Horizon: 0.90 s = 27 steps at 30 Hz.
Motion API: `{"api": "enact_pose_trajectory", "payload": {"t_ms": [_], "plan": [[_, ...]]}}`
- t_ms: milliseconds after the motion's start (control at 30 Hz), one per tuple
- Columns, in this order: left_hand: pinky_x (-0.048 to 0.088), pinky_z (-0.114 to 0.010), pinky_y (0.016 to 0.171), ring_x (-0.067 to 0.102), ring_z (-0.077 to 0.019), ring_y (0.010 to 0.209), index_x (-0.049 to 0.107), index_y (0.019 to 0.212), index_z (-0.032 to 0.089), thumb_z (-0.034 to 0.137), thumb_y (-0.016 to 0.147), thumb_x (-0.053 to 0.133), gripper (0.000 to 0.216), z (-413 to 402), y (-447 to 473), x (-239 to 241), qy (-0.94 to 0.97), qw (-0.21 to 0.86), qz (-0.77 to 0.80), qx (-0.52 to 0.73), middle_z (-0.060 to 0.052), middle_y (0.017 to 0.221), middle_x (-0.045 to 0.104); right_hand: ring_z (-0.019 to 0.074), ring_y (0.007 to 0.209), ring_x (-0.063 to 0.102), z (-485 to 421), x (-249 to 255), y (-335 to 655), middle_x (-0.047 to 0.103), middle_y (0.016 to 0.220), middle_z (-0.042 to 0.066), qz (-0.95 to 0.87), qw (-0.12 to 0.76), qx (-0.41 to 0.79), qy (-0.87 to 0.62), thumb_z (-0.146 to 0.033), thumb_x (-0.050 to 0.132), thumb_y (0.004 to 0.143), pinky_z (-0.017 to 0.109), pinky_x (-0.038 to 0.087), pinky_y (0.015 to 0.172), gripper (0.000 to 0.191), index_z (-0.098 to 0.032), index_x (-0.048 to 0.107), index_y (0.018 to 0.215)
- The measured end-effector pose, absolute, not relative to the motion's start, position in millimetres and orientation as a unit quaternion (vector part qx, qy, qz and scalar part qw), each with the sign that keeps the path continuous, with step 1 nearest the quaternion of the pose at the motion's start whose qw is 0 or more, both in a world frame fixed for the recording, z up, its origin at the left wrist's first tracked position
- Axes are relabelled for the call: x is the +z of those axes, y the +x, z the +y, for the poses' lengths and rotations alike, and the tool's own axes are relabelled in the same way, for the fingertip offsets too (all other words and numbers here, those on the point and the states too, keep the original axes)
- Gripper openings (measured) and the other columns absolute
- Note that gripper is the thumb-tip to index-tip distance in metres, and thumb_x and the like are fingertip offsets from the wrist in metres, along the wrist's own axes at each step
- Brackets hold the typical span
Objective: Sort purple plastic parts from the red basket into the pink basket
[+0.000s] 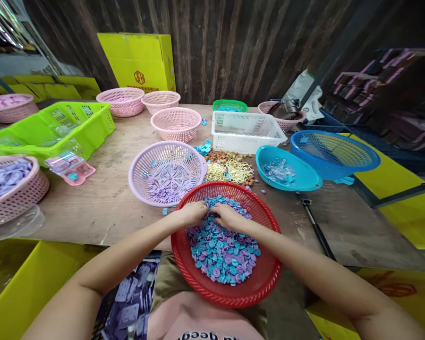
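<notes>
A red basket (pixel 226 298) leans between my lap and the table edge, holding a heap of small blue and purple round plastic pieces (pixel 226 255). My left hand (pixel 195 213) reaches over the basket's left rim, its fingers curled down at the heap's far end. Beside it my right hand (pixel 228 218) is bent inward, thumb and fingers drawn together among the pieces. Both sets of fingertips nearly meet; what they pinch is too small or hidden to name. Just beyond is a lilac basket (pixel 136 182) with loose purple pieces (pixel 168 191) in it.
Cream frame-shaped pieces (pixel 239 171) and small brown parts lie behind the red basket. Around them stand a white crate (pixel 248 143), a turquoise bowl (pixel 304 179), a blue basket (pixel 343 167), pink baskets (pixel 175 120) and a green crate (pixel 92 137). A black-handled tool (pixel 318 231) lies right.
</notes>
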<state>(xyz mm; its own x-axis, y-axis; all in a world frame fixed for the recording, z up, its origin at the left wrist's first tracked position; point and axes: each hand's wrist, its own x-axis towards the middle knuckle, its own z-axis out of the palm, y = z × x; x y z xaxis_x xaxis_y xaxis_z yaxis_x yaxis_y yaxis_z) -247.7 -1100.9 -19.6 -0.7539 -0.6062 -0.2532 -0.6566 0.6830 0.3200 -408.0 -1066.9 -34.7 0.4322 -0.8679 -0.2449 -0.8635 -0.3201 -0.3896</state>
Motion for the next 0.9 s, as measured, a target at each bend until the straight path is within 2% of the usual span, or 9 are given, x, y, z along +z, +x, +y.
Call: {"api": "enact_pose_trajectory", "payload": {"t_ms": [100, 233, 400, 467, 533, 633, 700, 833, 900], "plan": [[0.046, -0.032, 0.082, 0.059, -0.0264, 0.095, 0.062, 0.101, 0.014, 0.014, 0.064, 0.069, 0.038, -1094.5, -237.9, -16.6, -0.328, 0.088, 0.918, 0.203, -0.012, 0.104, 0.061, 0.0237, 0.098, 0.055, -1066.2, -35.6, -407.4, 0.059, 0.107, 0.013, 0.495, 0.248, 0.012, -0.832, -0.013, 0.061, 0.072, 0.031, 0.041, 0.084, 0.038, -0.012, 0.06, 0.11], [0.047, -0.033, 0.084, 0.06, -0.0255, 0.096, 0.058, 0.112, 0.017, 0.019, 0.07, 0.067, 0.043, -1072.0, -223.5, -3.4, -0.272, 0.146, 0.926, 0.217, -0.012, 0.112, 0.057, 0.0176, 0.083, 0.055, -1056.4, -20.5, -430.5, 0.062, 0.09, 0.005, 0.424, 0.29, 0.07, -0.855, -0.007, 0.056, 0.073, 0.026, 0.039, 0.075, 0.017, -0.016, 0.066, 0.084], [0.047, -0.03, 0.086, 0.059, -0.0215, 0.099, 0.053, 0.122, 0.021, 0.021, 0.079, 0.058, 0.042, -1042.5, -217.2, 13.5, -0.168, 0.135, 0.925, 0.312, -0.009, 0.112, 0.059, 0.0156, 0.075, 0.056, -1042.3, 1.2, -454.3, 0.064, 0.08, 0.004, 0.444, 0.301, 0.148, -0.83, -0.007, 0.053, 0.074, 0.023, 0.038, 0.067, 0.018, -0.017, 0.067, 0.077], [0.047, -0.028, 0.085, 0.06, -0.0196, 0.098, 0.055, 0.119, 0.021, 0.021, 0.082, 0.053, 0.037, -1034.4, -220.5, 13.7, -0.149, 0.121, 0.92, 0.343, -0.007, 0.109, 0.062, 0.0187, 0.083, 0.058, -1042.6, 1.2, -447.0, 0.064, 0.088, 0.007, 0.496, 0.246, 0.123, -0.823, -0.009, 0.05, 0.078, 0.025, 0.04, 0.072, 0.02, -0.016, 0.067, 0.085], [0.047, -0.03, 0.084, 0.06, -0.0202, 0.096, 0.059, 0.113, 0.019, 0.017, 0.083, 0.049, 0.031, -1027.9, -225.1, 9.1, -0.192, 0.092, 0.927, 0.307, -0.008, 0.108, 0.061, 0.0234, 0.099, 0.055, -1045.4, -5.5, -431.6, 0.059, 0.109, 0.012, 0.519, 0.197, 0.066, -0.829, -0.015, 0.05, 0.082, 0.03, 0.042, 0.082, 0.025, -0.015, 0.064, 0.104], [0.049, -0.033, 0.082, 0.062, -0.0221, 0.092, 0.063, 0.097, 0.015, 0.015, 0.085, 0.042, 0.024, -1020.7, -227.6, 0.5, -0.261, 0.102, 0.934, 0.222, -0.01, 0.101, 0.063, 0.0276, 0.122, 0.041, -1047.8, -19.8, -411.2, 0.041, 0.135, 0.016, 0.435, 0.21, 0.01, -0.876, -0.025, 0.06, 0.08, 0.037, 0.037, 0.099, 0.049, -0.016, 0.049, 0.127], [0.049, -0.033, 0.08, 0.063, -0.0217, 0.086, 0.064, 0.087, 0.015, 0.016, 0.086, 0.039, 0.024, -1018.7, -223.4, -1.7, -0.263, 0.139, 0.932, 0.206, -0.009, 0.092, 0.066, 0.0264, 0.122, 0.042, -1045.3, -24.6, -410.6, 0.041, 0.135, 0.015, 0.362, 0.239, 0.015, -0.901, -0.025, 0.063, 0.078, 0.038, 0.037, 0.099, 0.048, -0.017, 0.051, 0.124], [0.048, -0.03, 0.075, 0.063, -0.0195, 0.079, 0.063, 0.077, 0.014, 0.014, 0.086, 0.038, 0.026, -1025.3, -206.3, 1.1, -0.277, 0.143, 0.928, 0.204, -0.008, 0.084, 0.066, 0.0239, 0.108, 0.051, -1033.7, -15.0, -443.1, 0.054, 0.119, 0.008, 0.345, 0.258, 0.075, -0.899, -0.016, 0.061, 0.078, 0.038, 0.041, 0.091, 0.018, -0.019, 0.066, 0.095], [0.047, -0.028, 0.073, 0.062, -0.0188, 0.079, 0.062, 0.076, 0.014, 0.013, 0.085, 0.039, 0.025, -1033.0, -200.5, 1.9, -0.296, 0.123, 0.925, 0.206, -0.008, 0.083, 0.066, 0.025, 0.11, 0.051, -1028.6, -5.8, -463.2, 0.056, 0.119, 0.007, 0.369, 0.259, 0.102, -0.887, -0.015, 0.06, 0.078, 0.04, 0.039, 0.093, 0.015, -0.021, 0.068, 0.089]]}}
